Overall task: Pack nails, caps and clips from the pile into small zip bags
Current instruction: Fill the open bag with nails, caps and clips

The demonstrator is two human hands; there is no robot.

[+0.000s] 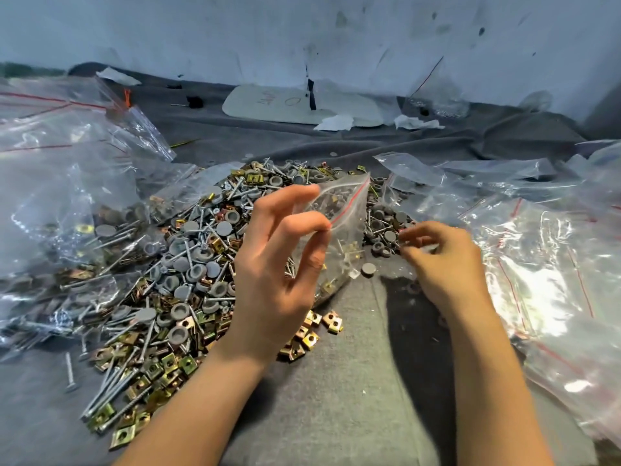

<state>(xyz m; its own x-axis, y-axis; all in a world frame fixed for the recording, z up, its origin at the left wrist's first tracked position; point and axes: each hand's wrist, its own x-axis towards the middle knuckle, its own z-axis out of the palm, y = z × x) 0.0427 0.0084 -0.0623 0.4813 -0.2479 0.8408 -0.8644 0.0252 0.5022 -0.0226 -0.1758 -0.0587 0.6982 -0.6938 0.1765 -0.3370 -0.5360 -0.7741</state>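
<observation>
1. here, mid-frame: left hand [272,274] holds a small zip bag [342,230] up; thumb and middle finger pinch its near edge by the red zip line, index finger stretched out above.
2. bag is clear and tilted, mouth toward the upper right; a few brass clips [352,247] show in its lower half, and its low end is down near the grey cloth [353,381] over the worktop.
3. right hand [443,260], right of centre, at the pile's right edge; fingers [416,235] curled together by some grey caps [389,235], blurred. cannot tell whether they hold anything.
4. pile [188,250] of nails [114,388], caps and clips spreads from centre to lower left, behind and left of the bag.
5. one loose cap [368,269] lies on the cloth between the two hands; a small clip cluster [316,331] sits just below the left hand.
6. heaps of clear bags [544,264] at both frame edges; white board [295,104] against the wall, upper centre.
</observation>
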